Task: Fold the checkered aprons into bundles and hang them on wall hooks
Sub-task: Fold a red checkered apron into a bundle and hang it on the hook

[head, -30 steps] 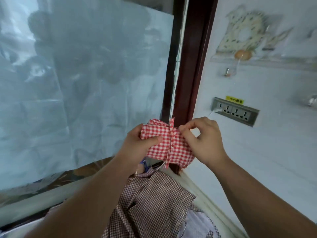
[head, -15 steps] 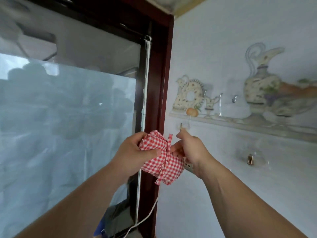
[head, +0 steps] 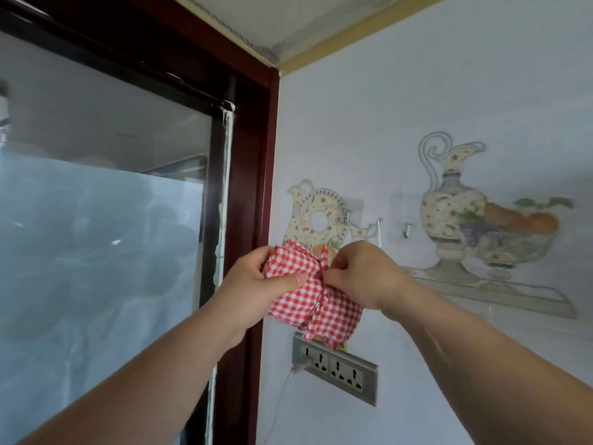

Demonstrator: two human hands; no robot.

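— Where is the apron now?

— The red-and-white checkered apron bundle is at centre frame, held up in front of the white wall, with a matching strap tied round its middle.

— And the hands?

— The left hand grips the bundle's left half, thumb across the front. The right hand pinches the strap at the bundle's middle.

— What's around it?

— A metal wall hook sits up and to the right, apart from the bundle. A socket strip is just below, and a dark red window frame is to the left.
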